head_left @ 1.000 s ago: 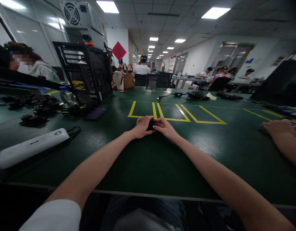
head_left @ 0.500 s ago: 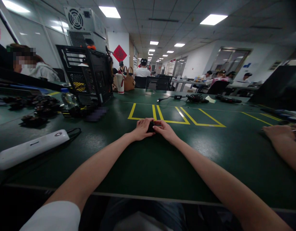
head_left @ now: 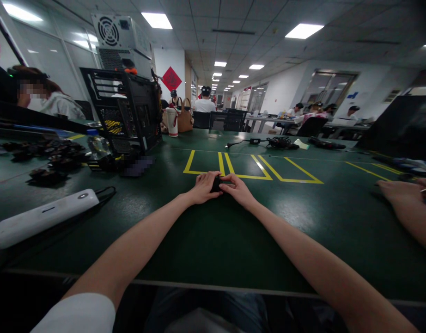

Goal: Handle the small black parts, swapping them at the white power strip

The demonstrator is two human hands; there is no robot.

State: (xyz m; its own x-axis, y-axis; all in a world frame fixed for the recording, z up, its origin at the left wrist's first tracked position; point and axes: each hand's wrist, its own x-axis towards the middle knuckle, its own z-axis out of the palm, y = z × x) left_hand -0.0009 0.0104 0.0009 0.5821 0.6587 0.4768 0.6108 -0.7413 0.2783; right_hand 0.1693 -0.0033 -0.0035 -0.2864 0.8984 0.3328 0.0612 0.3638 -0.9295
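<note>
A small black object (head_left: 216,184) sits between my two hands at the middle of the green table (head_left: 213,245); its kind is too small and too covered to tell. My left hand (head_left: 203,188) is closed round its left side, the thumb toward me. From the right, my right hand (head_left: 236,189) grips it with thumb and fingertips. Just beyond the hands, yellow tape (head_left: 240,176) marks open-sided shapes on the tabletop.
To the left lie a white power bank-like device (head_left: 46,215) with a black cable and several black parts (head_left: 63,155). A black computer case (head_left: 130,106) stands behind them, near a paper cup (head_left: 172,122). Coiled black cables (head_left: 282,142) lie farther back. A co-worker's hand (head_left: 402,192) rests at right.
Both hands stay at the same place on the black object, with only a slight shift of the right fingers. The view has tilted very slightly.
</note>
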